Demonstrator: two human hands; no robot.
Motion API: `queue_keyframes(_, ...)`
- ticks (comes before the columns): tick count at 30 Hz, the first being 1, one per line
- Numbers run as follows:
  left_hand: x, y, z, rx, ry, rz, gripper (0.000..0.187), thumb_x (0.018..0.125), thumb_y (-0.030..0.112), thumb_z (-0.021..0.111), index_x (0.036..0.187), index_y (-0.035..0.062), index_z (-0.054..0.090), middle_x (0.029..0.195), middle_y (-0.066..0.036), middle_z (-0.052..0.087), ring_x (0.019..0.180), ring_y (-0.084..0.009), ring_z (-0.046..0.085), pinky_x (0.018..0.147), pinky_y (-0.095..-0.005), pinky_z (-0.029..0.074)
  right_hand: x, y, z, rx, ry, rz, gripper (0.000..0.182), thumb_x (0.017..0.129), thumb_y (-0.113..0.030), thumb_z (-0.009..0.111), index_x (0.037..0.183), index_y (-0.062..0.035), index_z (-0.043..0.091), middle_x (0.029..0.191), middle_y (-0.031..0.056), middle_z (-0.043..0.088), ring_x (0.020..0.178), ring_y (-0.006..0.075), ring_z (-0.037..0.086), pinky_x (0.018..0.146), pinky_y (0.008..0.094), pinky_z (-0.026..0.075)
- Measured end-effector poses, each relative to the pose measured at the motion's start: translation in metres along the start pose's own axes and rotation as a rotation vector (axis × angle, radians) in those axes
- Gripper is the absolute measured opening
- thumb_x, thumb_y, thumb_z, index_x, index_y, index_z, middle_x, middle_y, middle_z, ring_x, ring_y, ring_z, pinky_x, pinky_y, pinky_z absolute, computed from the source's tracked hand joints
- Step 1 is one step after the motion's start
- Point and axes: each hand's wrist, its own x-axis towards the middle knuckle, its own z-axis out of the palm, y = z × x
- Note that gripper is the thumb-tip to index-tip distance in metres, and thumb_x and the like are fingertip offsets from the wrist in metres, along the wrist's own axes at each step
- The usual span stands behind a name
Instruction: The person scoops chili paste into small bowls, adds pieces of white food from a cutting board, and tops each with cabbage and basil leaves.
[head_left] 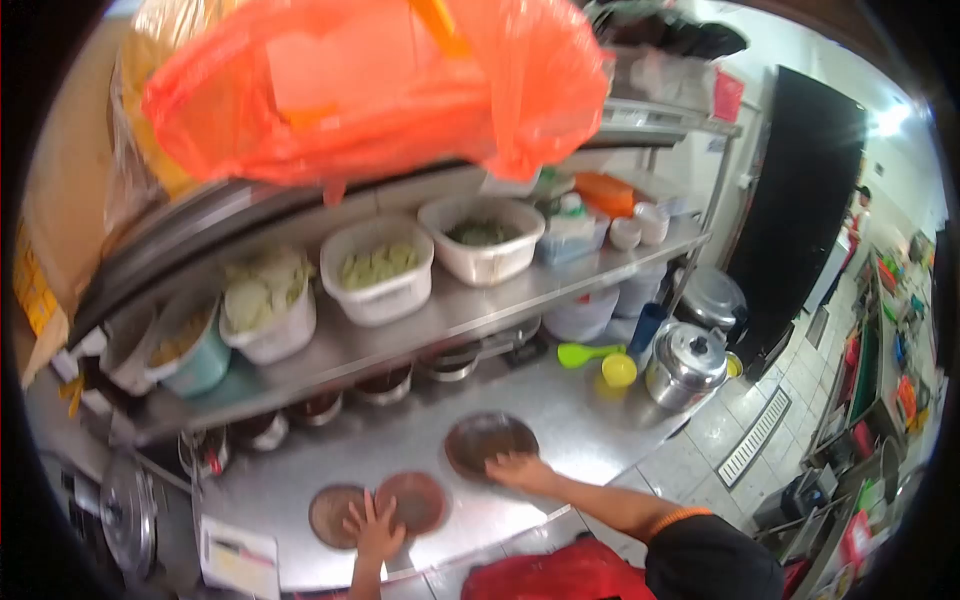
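Left hand (pixel 375 530) flat, fingers spread, pressing on two round brown discs: left disc (pixel 335 515) and middle disc (pixel 412 500), edges overlapping, near front of steel desk (pixel 560 400). Right hand (pixel 515 468) open, palm down on near rim of third disc (pixel 488 442), set apart farther right. No grip closed on anything. Shelf (pixel 470 310) above desk carries white tubs of greens (pixel 378 268). Orange plastic bag (pixel 380 85) hangs overhead. Steel pot (pixel 686 362) at desk's right end.

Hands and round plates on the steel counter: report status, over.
Left hand flat, fingers spread, across two brown plates. Right hand open on edge of third plate. Steel counter bare around plates; yellow cup and steel pot stand apart.
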Motion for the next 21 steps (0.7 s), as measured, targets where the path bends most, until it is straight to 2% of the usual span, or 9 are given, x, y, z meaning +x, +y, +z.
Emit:
queue_keyframes(2, -0.032, 0.011, -0.001, -0.052, 0.029, -0.020, 0.071, 0.083, 0.044, 0.064, 0.151, 0.0367, 0.043, 0.168, -0.015, 0.004, 0.146, -0.0612, -0.003, 0.107, -0.0817, 0.002, 0.011, -0.013, -0.010, 0.068, 0.106, -0.069, 0.049, 0.087, -0.046, 0.068, 0.121, -0.0107, 0.065, 0.121, 0.0107, 0.068, 0.109, 0.0293, 0.068, 0.095, 0.0458, 0.054)
queue_keyframes(3, -0.077, 0.054, 0.049, -0.102, -0.087, -0.047, 0.072, 0.085, 0.045, 0.064, 0.152, 0.0353, 0.041, 0.169, -0.013, 0.001, 0.147, -0.0608, -0.003, 0.107, -0.0816, 0.002, -0.054, -0.029, -0.010, 0.139, 0.007, -0.061, 0.050, 0.088, -0.044, 0.067, 0.124, -0.0087, 0.064, 0.127, 0.0101, 0.066, 0.112, 0.0302, 0.067, 0.096, 0.0458, 0.053)
queue_keyframes(6, -0.035, 0.082, 0.042, -0.079, -0.040, -0.082, 0.069, 0.084, 0.045, 0.064, 0.149, 0.0416, 0.044, 0.169, -0.011, 0.001, 0.146, -0.0610, -0.003, 0.108, -0.0812, 0.000, -0.019, 0.008, 0.044, 0.165, -0.011, -0.052, 0.057, 0.090, -0.041, 0.066, 0.135, -0.0077, 0.056, 0.143, 0.0133, 0.055, 0.128, 0.0379, 0.056, 0.106, 0.0493, 0.045)
queue_keyframes(9, -0.015, 0.103, 0.032, -0.098, -0.074, -0.156, 0.068, 0.083, 0.045, 0.065, 0.149, 0.0441, 0.044, 0.169, -0.011, 0.001, 0.146, -0.0609, -0.004, 0.108, -0.0811, 0.000, -0.004, 0.018, 0.032, 0.340, -0.167, 0.101, 0.063, 0.088, -0.041, 0.068, 0.140, -0.0089, 0.053, 0.146, 0.0158, 0.053, 0.132, 0.0382, 0.053, 0.108, 0.0478, 0.044)
queue_keyframes(12, 0.002, 0.085, 0.026, -0.070, -0.105, -0.072, 0.068, 0.084, 0.044, 0.064, 0.149, 0.0425, 0.044, 0.169, -0.010, 0.000, 0.146, -0.0612, -0.002, 0.108, -0.0813, 0.001, 0.015, 0.022, 0.006, 0.379, -0.350, 0.227, 0.063, 0.087, -0.042, 0.068, 0.139, -0.0097, 0.053, 0.139, 0.0199, 0.058, 0.124, 0.0378, 0.059, 0.102, 0.0483, 0.048)
queue_keyframes(15, 0.018, 0.048, 0.031, -0.027, -0.026, 0.231, 0.068, 0.085, 0.042, 0.063, 0.150, 0.0415, 0.043, 0.169, -0.011, 0.001, 0.146, -0.0615, -0.001, 0.108, -0.0812, 0.002, 0.031, 0.016, 0.001, 0.289, -0.589, 0.247, 0.056, 0.088, -0.047, 0.065, 0.136, -0.0179, 0.057, 0.128, 0.0137, 0.065, 0.114, 0.0375, 0.063, 0.096, 0.0491, 0.051)
queue_keyframes(17, 0.046, 0.019, 0.044, 0.062, -0.029, 0.477, 0.065, 0.088, 0.041, 0.060, 0.150, 0.0423, 0.042, 0.169, -0.011, 0.005, 0.146, -0.0617, 0.001, 0.109, -0.0807, 0.004, 0.026, 0.021, 0.024, 0.235, -0.557, 0.145, 0.048, 0.090, -0.042, 0.062, 0.127, -0.0124, 0.059, 0.116, 0.0135, 0.067, 0.101, 0.0372, 0.066, 0.089, 0.0496, 0.053)
queue_keyframes(19, 0.072, 0.014, 0.034, 0.157, -0.191, 0.664, 0.066, 0.089, 0.043, 0.061, 0.151, 0.0426, 0.039, 0.169, -0.013, 0.001, 0.146, -0.0615, 0.001, 0.113, -0.0768, 0.005, 0.020, 0.015, 0.020, 0.208, -0.451, 0.100, 0.041, 0.091, -0.035, 0.060, 0.120, -0.0075, 0.059, 0.109, 0.0144, 0.067, 0.098, 0.0337, 0.068, 0.094, 0.0515, 0.051)
queue_keyframes(21, 0.103, 0.011, 0.029, 0.160, -0.233, 0.888, 0.073, 0.089, 0.044, 0.062, 0.155, 0.0359, 0.033, 0.168, -0.019, -0.002, 0.148, -0.0589, 0.001, 0.113, -0.0757, 0.004, 0.014, 0.029, 0.029, 0.074, -0.313, -0.071, 0.036, 0.091, -0.031, 0.059, 0.116, -0.0058, 0.060, 0.102, 0.0139, 0.067, 0.097, 0.0296, 0.069, 0.100, 0.0533, 0.047)
